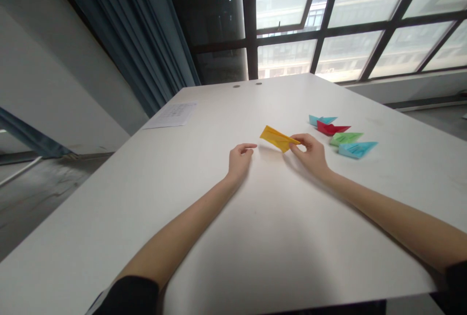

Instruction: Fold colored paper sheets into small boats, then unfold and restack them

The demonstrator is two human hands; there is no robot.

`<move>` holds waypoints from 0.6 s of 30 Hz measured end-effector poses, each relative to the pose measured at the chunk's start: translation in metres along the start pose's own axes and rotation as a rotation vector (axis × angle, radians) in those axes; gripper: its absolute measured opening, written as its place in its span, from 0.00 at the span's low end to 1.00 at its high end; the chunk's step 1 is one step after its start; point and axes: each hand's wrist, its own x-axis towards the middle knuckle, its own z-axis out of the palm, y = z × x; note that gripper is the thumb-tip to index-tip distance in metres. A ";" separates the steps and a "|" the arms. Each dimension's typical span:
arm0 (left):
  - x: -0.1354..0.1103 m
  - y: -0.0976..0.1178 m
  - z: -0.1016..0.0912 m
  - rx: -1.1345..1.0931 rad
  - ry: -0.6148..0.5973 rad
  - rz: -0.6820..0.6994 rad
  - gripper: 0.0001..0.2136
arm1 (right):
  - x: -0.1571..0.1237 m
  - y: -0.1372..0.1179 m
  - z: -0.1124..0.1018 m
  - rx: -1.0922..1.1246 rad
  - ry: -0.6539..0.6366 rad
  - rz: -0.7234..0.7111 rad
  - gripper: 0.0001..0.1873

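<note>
My right hand (310, 152) pinches one end of a folded yellow paper piece (277, 137) and holds it just above the white table (255, 237). My left hand (240, 158) rests on the table a little left of the yellow piece, fingers loosely curled, index finger pointing toward it, holding nothing. To the right of my right hand lies a row of folded paper boats: a teal one (321, 119), a red one (332, 128), a green one (345, 137) and a light blue one (356, 148).
A printed white sheet (172, 114) lies near the table's far left edge. Two small round holes (248, 84) sit at the far edge. Dark blue curtains (138, 38) hang at left, large windows (346, 23) behind the table.
</note>
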 end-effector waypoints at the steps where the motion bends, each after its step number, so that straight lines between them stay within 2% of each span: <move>1: 0.000 0.001 -0.001 0.019 0.021 0.000 0.11 | 0.000 0.001 -0.002 -0.110 -0.022 -0.105 0.07; 4: 0.000 0.008 -0.005 0.094 0.079 0.050 0.10 | -0.002 0.005 -0.006 -0.343 -0.191 -0.378 0.10; 6: -0.002 0.014 -0.006 0.159 0.082 0.116 0.09 | -0.003 0.007 -0.005 -0.424 -0.310 -0.495 0.11; 8: -0.005 0.019 -0.006 0.239 0.031 0.199 0.09 | -0.004 0.007 -0.002 -0.465 -0.398 -0.568 0.12; 13: -0.015 0.020 -0.003 0.495 -0.267 0.449 0.11 | -0.009 0.006 0.003 -0.468 -0.513 -0.620 0.13; 18: -0.023 0.018 -0.001 0.808 -0.475 0.702 0.12 | -0.006 0.003 -0.001 -0.357 -0.678 -0.523 0.12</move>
